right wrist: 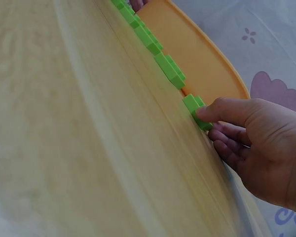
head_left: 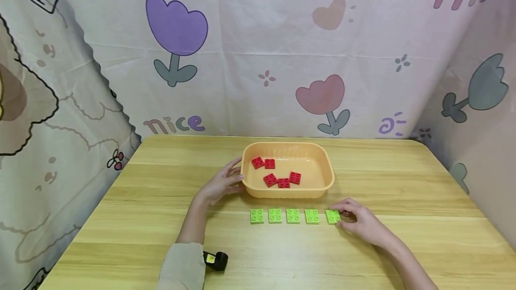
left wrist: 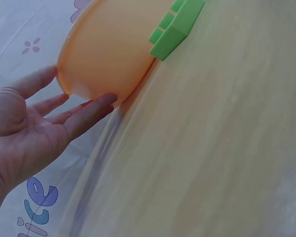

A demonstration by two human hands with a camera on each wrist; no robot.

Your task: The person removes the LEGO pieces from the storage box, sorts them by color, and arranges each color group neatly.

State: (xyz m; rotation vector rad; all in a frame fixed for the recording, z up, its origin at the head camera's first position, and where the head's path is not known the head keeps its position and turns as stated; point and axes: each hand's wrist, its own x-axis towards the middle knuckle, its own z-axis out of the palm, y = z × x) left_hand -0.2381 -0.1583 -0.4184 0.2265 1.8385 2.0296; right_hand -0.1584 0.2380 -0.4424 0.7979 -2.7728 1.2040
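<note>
My left hand (head_left: 221, 186) is at the left end of a pale orange plastic tub (head_left: 288, 193). In the left wrist view its fairly straight fingers (left wrist: 89, 116) touch the outer wall, and the thumb meets the rim. Several red building blocks (head_left: 284, 183) lie scattered inside the tub. In front of it, several lime green building blocks (head_left: 293, 216) form a spaced row, studs up. With thumb and fingertips, my right hand (head_left: 364, 225) pinches the rightmost green block (right wrist: 196, 109), slightly tilted from the row's line and wider apart from its neighbour.
The light wood table (head_left: 290, 258) carries everything, and its back edge meets a printed cloth backdrop (head_left: 250, 57) of tulips and hearts. Cloth also hangs on both sides. A black device (head_left: 217, 261) is strapped at the left wrist, by the beige sleeve (head_left: 183, 265).
</note>
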